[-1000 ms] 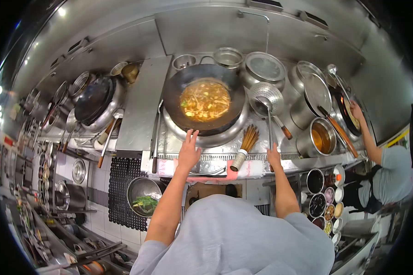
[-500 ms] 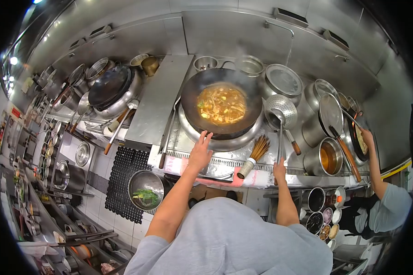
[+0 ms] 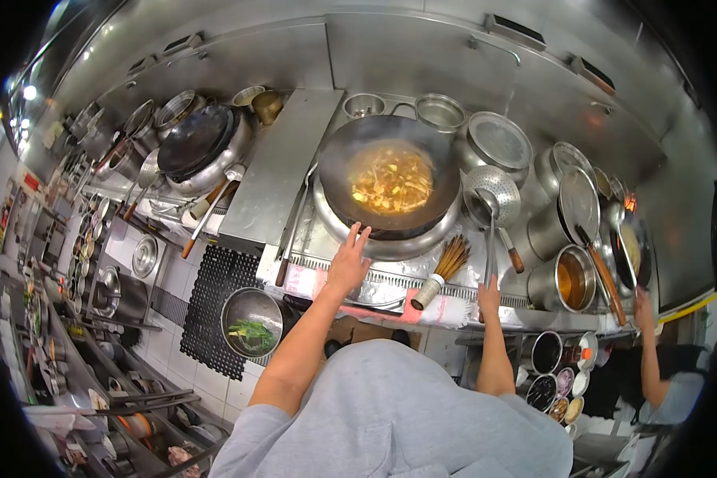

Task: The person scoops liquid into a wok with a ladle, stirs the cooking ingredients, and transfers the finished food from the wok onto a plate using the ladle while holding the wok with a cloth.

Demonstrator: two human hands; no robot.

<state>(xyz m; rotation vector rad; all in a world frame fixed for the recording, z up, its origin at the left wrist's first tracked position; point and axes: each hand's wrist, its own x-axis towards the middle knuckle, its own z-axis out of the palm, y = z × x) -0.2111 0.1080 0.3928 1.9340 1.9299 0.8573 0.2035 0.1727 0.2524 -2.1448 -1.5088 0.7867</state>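
A dark wok (image 3: 338,179) sits on the burner ring, with brownish soup (image 3: 390,177) holding pale strips and yellow pieces inside. My left hand (image 3: 348,261) has its fingers spread, the tips right at the wok's near edge. To the right, my right hand (image 3: 488,295) is wrapped round the handle of a metal ladle (image 3: 491,239). The ladle's bowl overlaps a perforated skimmer (image 3: 499,183) with a wooden handle. Between my hands a bamboo brush (image 3: 446,267) lies at the stove front, beside a pink and white towel (image 3: 450,311).
Lidded pots and a pot of brown liquid (image 3: 570,279) stand at right. A co-worker's hand (image 3: 644,311) is by a pan (image 3: 631,248) at far right. Another wok (image 3: 195,143) is at left. Below it, a pot (image 3: 239,307) with green vegetables stands near a black mat (image 3: 207,319).
The co-worker's hand has come down and nearer the front, and the pan at far right is tilted. Flame shows behind it. My hands hold nearly the same place.
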